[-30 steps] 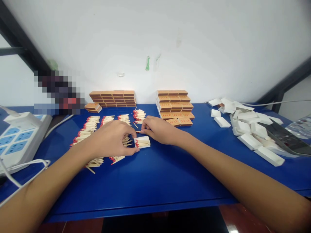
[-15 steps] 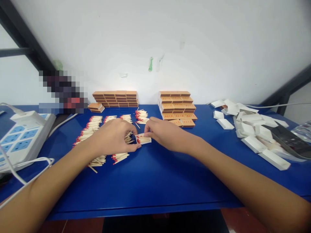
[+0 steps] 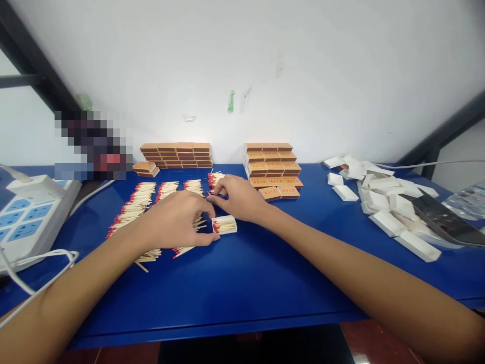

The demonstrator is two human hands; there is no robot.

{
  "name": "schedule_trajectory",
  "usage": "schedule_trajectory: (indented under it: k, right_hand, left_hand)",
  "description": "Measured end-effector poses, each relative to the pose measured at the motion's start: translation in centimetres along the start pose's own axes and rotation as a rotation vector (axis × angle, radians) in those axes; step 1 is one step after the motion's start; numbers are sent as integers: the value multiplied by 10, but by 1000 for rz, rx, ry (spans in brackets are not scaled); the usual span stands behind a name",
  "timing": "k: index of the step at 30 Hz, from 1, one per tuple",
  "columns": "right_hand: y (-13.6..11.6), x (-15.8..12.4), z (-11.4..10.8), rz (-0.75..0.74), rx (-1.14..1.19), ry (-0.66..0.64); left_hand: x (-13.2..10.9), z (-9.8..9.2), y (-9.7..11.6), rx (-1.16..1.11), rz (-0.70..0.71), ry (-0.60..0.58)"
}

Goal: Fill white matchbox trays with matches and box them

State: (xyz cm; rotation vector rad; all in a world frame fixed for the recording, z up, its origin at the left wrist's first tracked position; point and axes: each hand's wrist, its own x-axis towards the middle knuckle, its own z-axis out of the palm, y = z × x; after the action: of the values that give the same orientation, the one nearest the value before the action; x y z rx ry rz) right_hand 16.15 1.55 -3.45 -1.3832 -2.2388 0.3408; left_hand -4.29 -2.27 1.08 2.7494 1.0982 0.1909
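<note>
A white matchbox tray (image 3: 225, 225) with red-tipped matches in it lies on the blue table. My left hand (image 3: 178, 218) holds the tray's left end between thumb and fingers. Just above and behind the tray, my right hand (image 3: 238, 198) pinches a match (image 3: 209, 195) by the small match pile (image 3: 215, 178). Rows of loose matches (image 3: 142, 194) lie to the left, partly hidden under my left hand and forearm.
Stacked matchboxes stand against the wall at the left (image 3: 176, 154) and right (image 3: 270, 167). Many white trays (image 3: 386, 222) are heaped at the right beside a dark phone-like object (image 3: 435, 217). A power strip (image 3: 34, 217) with white cables sits at the far left.
My right hand has left the tray and moved up and left to the small match pile. The tray now lies flat with its matches in view. The camera view has shifted slightly.
</note>
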Motion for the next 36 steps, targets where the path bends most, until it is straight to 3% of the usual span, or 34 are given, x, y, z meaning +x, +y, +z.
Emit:
schedule_trajectory:
  k: [5,10,22,27,33,36]
  right_hand:
    - [2,-2,0,21,-116,-59]
    - [8,-4,-8,-9,-143,-34]
    - [23,-5,-14,-7,-195,-135]
    - [6,-21,-34,-45,-142,-133]
    - [-14,-34,-32,-120,-49,-284]
    - [-2,-26,-29,-154,90,-156]
  left_hand:
    - [0,-1,0,2,-6,-12]
    - [-1,-2,1,8,-16,-21]
    - [1,1,-9,42,-1,45]
    - [2,0,-9,46,-56,55]
    - [3,1,-9,45,-62,48]
    - [3,1,-9,39,-67,47]
